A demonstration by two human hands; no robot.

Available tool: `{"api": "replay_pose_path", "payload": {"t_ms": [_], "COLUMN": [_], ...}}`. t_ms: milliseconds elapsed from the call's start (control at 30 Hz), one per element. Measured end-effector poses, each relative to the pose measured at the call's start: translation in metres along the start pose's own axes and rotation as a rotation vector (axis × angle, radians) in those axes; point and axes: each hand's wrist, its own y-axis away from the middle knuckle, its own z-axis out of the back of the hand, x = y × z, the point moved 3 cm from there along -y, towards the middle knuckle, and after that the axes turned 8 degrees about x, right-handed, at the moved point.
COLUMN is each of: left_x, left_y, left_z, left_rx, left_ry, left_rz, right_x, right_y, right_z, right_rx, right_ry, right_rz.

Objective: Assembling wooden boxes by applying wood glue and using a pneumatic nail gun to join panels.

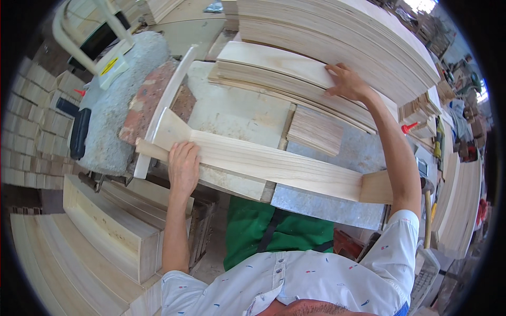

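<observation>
A U-shaped wooden frame, a long pale board (pixel 274 162) with a short end piece (pixel 171 128) at its left and another (pixel 375 187) at its right, lies along the near side of the worktable. My left hand (pixel 184 158) is closed around its left corner, where a narrow wooden end juts out to the left. Farther off, my right hand (pixel 348 83) rests with spread fingers on the top board (pixel 279 59) of a low stack of long boards. My right forearm passes over the frame's right end and partly hides it.
Behind the low stack rises a tall stack of boards (pixel 316 31). Short boards (pixel 315 130) lie mid-table. A white straight strip (pixel 164 105) and rough stone block (pixel 150 102) stand left. A hammer (pixel 427 187) and red-tipped bottle (pixel 408 128) are right; wooden frames (pixel 110 216) are stacked lower left.
</observation>
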Motion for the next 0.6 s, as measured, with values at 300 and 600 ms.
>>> {"api": "replay_pose_path", "payload": {"t_ms": [300,600], "left_x": [0.008,0.011], "left_y": [0.007,0.010], "left_z": [-0.001,-0.005], "left_rx": [-0.052,-0.102], "left_ry": [0.038,0.101], "left_rz": [0.038,0.014], "right_x": [0.076,0.143], "right_y": [0.121,0.168], "right_z": [0.056,0.009], "right_rx": [-0.097,0.000], "right_ry": [-0.156,-0.326], "right_rz": [0.151,0.212]}}
